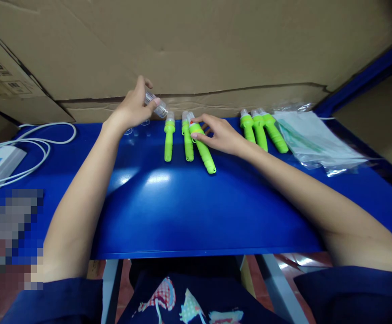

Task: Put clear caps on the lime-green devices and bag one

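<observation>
My left hand (133,108) is raised near the back of the blue table (189,207), fingers pinched on a clear plastic cap (156,104). My right hand (218,134) rests on a green pen-shaped device (203,148) that lies tilted, fingers closed around its upper end by a red spot. Two more green devices (169,137) (187,137) lie upright beside it, to the left. A further group of three green devices (261,130) lies to the right of my right hand.
Clear plastic bags (312,141) lie at the right end of the table. A white box with a coiled white cable (20,153) sits at the left. Cardboard boxes (189,49) form a wall behind. A small clear piece (128,131) lies under my left wrist.
</observation>
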Available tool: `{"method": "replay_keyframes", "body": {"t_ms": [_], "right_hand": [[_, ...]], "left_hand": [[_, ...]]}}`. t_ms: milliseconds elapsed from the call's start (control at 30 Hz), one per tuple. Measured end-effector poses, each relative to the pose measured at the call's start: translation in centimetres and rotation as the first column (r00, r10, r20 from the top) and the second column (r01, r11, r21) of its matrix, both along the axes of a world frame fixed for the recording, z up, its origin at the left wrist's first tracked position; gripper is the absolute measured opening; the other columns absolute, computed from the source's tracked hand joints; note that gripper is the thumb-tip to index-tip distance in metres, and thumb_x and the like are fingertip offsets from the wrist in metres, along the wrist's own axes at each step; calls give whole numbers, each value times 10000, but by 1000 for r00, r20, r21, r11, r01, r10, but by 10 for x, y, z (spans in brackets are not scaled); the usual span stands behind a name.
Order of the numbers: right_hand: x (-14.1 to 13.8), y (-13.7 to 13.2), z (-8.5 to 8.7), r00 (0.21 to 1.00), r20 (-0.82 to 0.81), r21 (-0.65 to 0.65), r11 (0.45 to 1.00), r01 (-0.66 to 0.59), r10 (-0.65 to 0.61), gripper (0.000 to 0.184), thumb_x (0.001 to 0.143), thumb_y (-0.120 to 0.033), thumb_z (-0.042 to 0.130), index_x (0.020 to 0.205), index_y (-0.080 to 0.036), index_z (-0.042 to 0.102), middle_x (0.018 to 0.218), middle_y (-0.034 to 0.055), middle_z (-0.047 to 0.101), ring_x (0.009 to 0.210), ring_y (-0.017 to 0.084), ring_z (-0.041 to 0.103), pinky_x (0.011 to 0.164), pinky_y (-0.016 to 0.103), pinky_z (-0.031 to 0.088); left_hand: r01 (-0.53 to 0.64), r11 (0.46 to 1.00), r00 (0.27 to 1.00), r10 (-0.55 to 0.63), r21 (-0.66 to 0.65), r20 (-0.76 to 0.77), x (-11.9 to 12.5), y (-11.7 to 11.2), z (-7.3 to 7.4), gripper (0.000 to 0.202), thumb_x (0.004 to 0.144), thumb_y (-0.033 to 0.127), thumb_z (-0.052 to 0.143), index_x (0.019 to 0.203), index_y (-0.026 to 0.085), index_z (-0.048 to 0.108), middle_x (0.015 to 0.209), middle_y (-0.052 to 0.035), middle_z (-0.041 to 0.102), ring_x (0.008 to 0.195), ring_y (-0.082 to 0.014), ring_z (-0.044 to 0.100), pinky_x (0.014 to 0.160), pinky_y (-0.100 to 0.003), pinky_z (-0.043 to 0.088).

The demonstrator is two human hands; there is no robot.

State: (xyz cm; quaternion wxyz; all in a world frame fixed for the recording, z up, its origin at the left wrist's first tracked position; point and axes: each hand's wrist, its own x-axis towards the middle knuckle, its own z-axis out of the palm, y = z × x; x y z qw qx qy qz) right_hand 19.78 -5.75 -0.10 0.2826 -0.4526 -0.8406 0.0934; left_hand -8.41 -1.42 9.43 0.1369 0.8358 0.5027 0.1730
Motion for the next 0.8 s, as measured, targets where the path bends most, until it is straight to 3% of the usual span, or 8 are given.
{"method": "replay_keyframes", "body": {"t_ms": [233, 433, 567, 800], "right_hand": [[-9, -9, 4, 989, -18, 151, 978, -146, 150, 476, 998, -538, 567, 1338, -205, 598, 1211, 137, 708, 1029, 282, 692, 894, 437, 571], [-20, -19, 9, 967, -23, 211, 947, -242, 253, 414, 993, -434, 585, 1322, -183, 597, 1259, 136, 697, 1126, 282, 687, 990, 442, 563], [-21, -18, 5, 973, -127, 157, 973, -170, 191, 564, 934, -510, 666, 1373, -182, 530, 1288, 143, 658, 1061, 273, 691, 959, 447, 595], [-23, -21, 11, 952, -305, -24, 1000, -13, 5, 742, 798, -637, 794, 1370, -265, 503, 1443, 142, 529, 1138, 291, 670, 969, 468, 628]], "left_hand": [[123, 982, 974, -92, -141, 208, 2, 7, -7, 746, 885, 753, 556, 1429, 332, 266, 998, -8, 706, 824, -201, 616, 832, -401, 477], [203, 956, 953, -142, -214, 269, 13, -3, -5, 627, 865, 700, 598, 1327, 306, 442, 920, -23, 702, 892, -222, 629, 788, -382, 486], [237, 951, 953, -188, -197, 236, 17, -4, -8, 559, 892, 597, 596, 1320, 245, 522, 975, -65, 708, 934, -239, 676, 765, -351, 495], [302, 941, 953, -300, -151, 36, 23, -11, -1, 488, 902, 517, 590, 1273, 203, 631, 1050, -104, 737, 963, -243, 691, 790, -335, 493]]}}
